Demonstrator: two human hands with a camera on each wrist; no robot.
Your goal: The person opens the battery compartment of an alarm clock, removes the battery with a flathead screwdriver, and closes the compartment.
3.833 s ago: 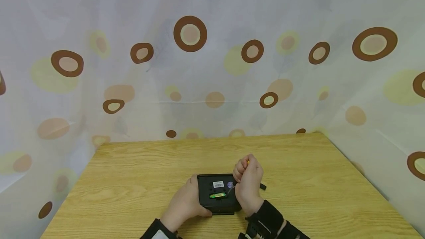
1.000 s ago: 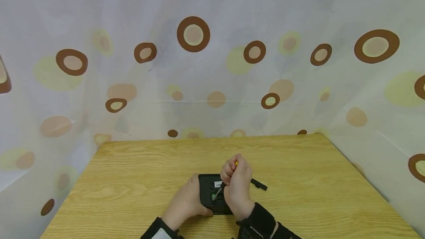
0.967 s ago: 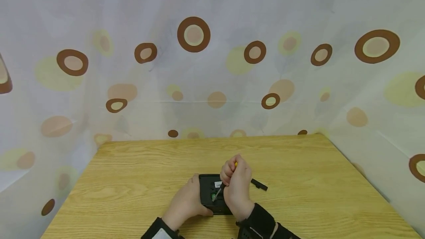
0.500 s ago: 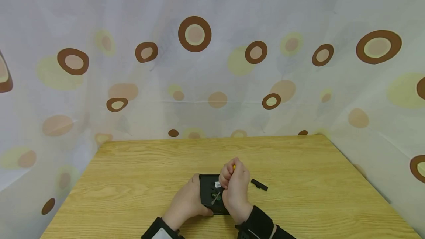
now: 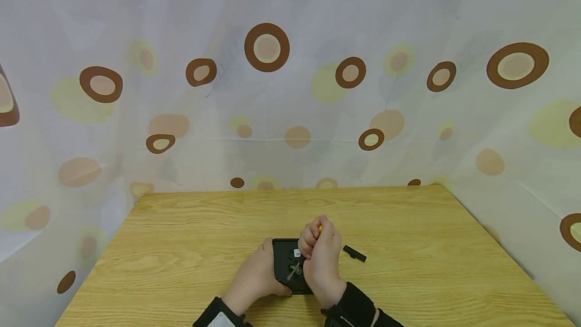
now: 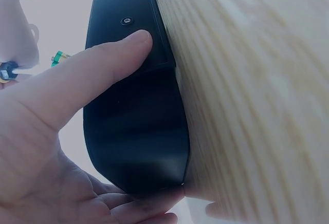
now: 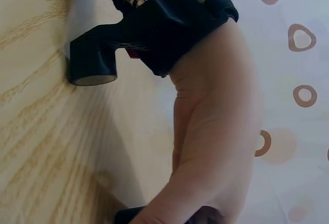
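Note:
A black box-shaped device (image 5: 283, 256) lies on the table, its labelled face up. My left hand (image 5: 256, 276) grips its left side, the thumb along the near side, as the left wrist view shows on the black casing (image 6: 139, 126). My right hand (image 5: 322, 264) is curled round a tool with a yellow-ended handle (image 5: 320, 228); its metal shaft (image 5: 292, 272) slants down over a recess in the device. A green battery (image 6: 60, 57) sticks up beyond the thumb in the left wrist view. The right wrist view shows the hand (image 7: 211, 131), its fingertips out of frame.
A small black cover-like strip (image 5: 354, 253) lies on the wooden table (image 5: 204, 226), just right of my right hand. Behind the table hangs a pale curtain (image 5: 290, 100) with brown and beige ovals.
Over the last seconds my right hand has moved left with the tool, uncovering the black strip. The battery lay flat in the recess earlier. My left hand keeps its grip.

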